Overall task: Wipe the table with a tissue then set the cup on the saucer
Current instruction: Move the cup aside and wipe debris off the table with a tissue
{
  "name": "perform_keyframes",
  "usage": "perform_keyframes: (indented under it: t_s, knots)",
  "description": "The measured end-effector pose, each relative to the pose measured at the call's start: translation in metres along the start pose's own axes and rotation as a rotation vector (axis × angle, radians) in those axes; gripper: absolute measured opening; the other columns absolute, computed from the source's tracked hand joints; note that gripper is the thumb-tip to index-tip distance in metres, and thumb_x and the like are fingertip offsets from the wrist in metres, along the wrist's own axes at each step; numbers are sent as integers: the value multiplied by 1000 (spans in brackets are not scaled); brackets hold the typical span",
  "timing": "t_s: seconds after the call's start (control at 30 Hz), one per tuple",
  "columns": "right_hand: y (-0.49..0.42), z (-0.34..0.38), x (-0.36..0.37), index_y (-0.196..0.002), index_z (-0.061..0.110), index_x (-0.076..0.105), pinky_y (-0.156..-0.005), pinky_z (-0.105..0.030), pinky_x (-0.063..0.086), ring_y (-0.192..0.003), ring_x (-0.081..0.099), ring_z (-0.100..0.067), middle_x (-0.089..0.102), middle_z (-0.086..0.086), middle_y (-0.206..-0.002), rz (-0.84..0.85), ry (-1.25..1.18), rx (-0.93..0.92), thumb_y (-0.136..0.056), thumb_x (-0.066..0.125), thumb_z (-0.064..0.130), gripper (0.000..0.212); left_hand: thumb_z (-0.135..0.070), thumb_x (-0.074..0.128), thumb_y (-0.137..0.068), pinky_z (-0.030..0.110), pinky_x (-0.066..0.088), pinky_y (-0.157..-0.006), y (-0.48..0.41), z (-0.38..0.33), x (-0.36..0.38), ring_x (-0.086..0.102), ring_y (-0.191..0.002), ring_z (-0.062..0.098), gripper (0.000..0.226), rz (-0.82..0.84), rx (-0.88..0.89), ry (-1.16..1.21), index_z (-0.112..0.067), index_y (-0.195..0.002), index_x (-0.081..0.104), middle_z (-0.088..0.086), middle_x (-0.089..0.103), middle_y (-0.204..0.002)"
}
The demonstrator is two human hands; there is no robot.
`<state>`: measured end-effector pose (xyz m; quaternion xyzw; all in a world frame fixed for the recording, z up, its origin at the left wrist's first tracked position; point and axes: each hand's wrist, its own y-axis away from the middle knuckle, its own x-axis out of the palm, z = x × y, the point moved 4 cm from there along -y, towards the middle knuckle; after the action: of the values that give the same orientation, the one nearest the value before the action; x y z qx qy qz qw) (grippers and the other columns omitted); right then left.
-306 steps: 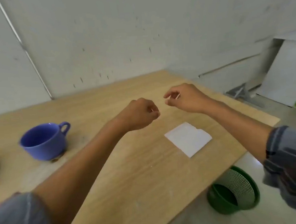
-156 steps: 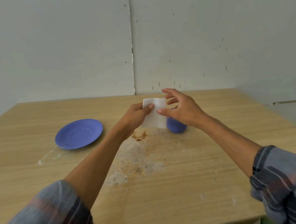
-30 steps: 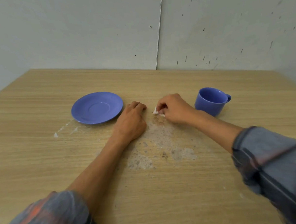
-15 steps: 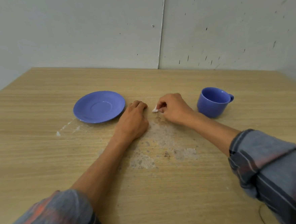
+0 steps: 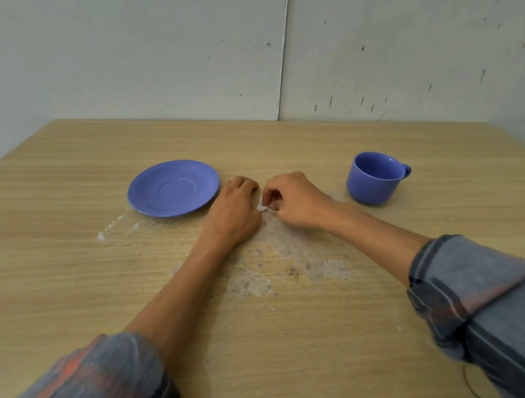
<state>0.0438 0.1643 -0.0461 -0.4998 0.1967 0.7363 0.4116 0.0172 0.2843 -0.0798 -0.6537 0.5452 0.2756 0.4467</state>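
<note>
Landmark: my right hand, fist on the table. My left hand rests just beside it on the left. The tissue sits between them. The saucer lies further left; the cup stands upright to the right, apart.

One head-worn wide-angle view, looking forward and down over the counter toward the wall, close to hands.
</note>
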Motion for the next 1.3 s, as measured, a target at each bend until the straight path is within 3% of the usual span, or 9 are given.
perform_keyframes:
  t_s: [0.1,0.27,0.4,0.47,0.7,0.83,0.9,1.07,1.3]
  knots:
    - [1,-16,-13,-86,6,74,-57,-4,39,-68,55,-4,72,-8,-89,33,3,55,-78,62,-5,18,-5,41,-77,32,37,-101,-1,1,0,47,-120,25,49,-10,-3,5,-7,-125,54,9,53,-131]
    - [-9,-24,-21,-89,4,73,-76,-25,49,-90,63,-21,70,-12,-97,-92,-5,148,-83,56,-6,20,-5,39,-78,34,38,-101,1,-2,0,45,-123,24,50,-6,28,-3,-11,-126,54,7,52,-134]
    - [15,-30,-18,-81,16,74,-56,-4,42,-71,60,-4,69,4,-82,56,-62,133,-80,64,-1,20,-5,40,-77,38,43,-97,3,-10,0,47,-120,24,53,18,138,-33,-16,-127,56,5,56,-132]
    - [26,-34,-21,-77,20,73,-52,-2,41,-68,60,-3,67,10,-77,94,-89,150,-78,68,0,22,-6,41,-79,37,42,-98,2,-11,1,48,-120,24,51,22,155,-60,-16,-126,57,5,58,-132]
    - [0,-26,-18,-86,6,71,-81,-32,52,-91,62,-22,68,-12,-98,-128,-6,207,-83,57,-3,18,-12,39,-83,39,42,-98,3,-12,0,48,-117,24,46,28,154,-64,-17,-124,60,4,58,-130]
    - [20,-14,-9,-81,15,75,-59,-11,41,-65,56,-2,67,7,-77,79,-40,104,-79,62,-2,21,-7,42,-79,35,39,-99,0,-9,2,47,-118,25,49,25,114,-79,-12,-125,57,6,56,-132]
    - [18,-14,-12,-81,16,75,-54,-4,39,-64,55,1,66,9,-76,115,-42,96,-78,61,-2,23,-6,43,-77,36,38,-98,0,-8,2,48,-117,27,51,9,95,-91,-10,-126,56,8,56,-131]
    - [-18,-20,-18,-86,5,71,-84,-32,51,-94,63,-25,70,-14,-100,-128,-21,214,-82,56,-3,18,-7,41,-78,39,40,-98,2,-9,-1,50,-114,30,49,-25,81,-100,-6,-125,55,11,57,-128]
    - [4,-8,0,-81,13,71,-55,-5,40,-67,56,-4,66,5,-77,54,-60,47,-77,62,-3,18,-9,45,-76,39,40,-95,1,-4,1,49,-112,31,49,-17,35,-92,-4,-125,53,14,55,-127]
